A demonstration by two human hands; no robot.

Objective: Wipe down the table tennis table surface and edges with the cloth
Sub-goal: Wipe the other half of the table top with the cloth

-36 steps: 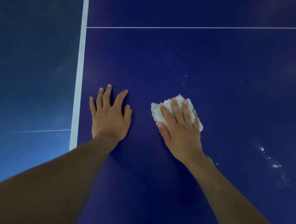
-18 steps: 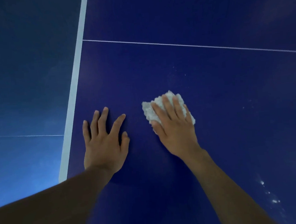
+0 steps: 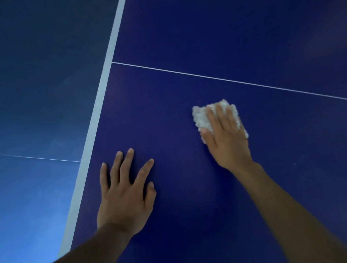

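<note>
The dark blue table tennis table (image 3: 182, 38) fills the view. My right hand (image 3: 225, 137) lies flat on a crumpled white cloth (image 3: 202, 117) and presses it onto the surface, a little below the thin white centre line (image 3: 237, 81). Only the cloth's far and left edges show past the fingers. My left hand (image 3: 125, 194) rests palm down on the bare surface with fingers spread, near the wide white edge stripe (image 3: 97, 116).
Left of the edge stripe lies a blue surface (image 3: 31, 79), lower than the tabletop, with a thin white line (image 3: 32, 157) across it. The table's left edge runs diagonally from top centre to bottom left.
My right hand has slid the cloth to the right, away from my left hand and closer to the centre line. The view has shifted, so the white specks at the right are out of sight.
</note>
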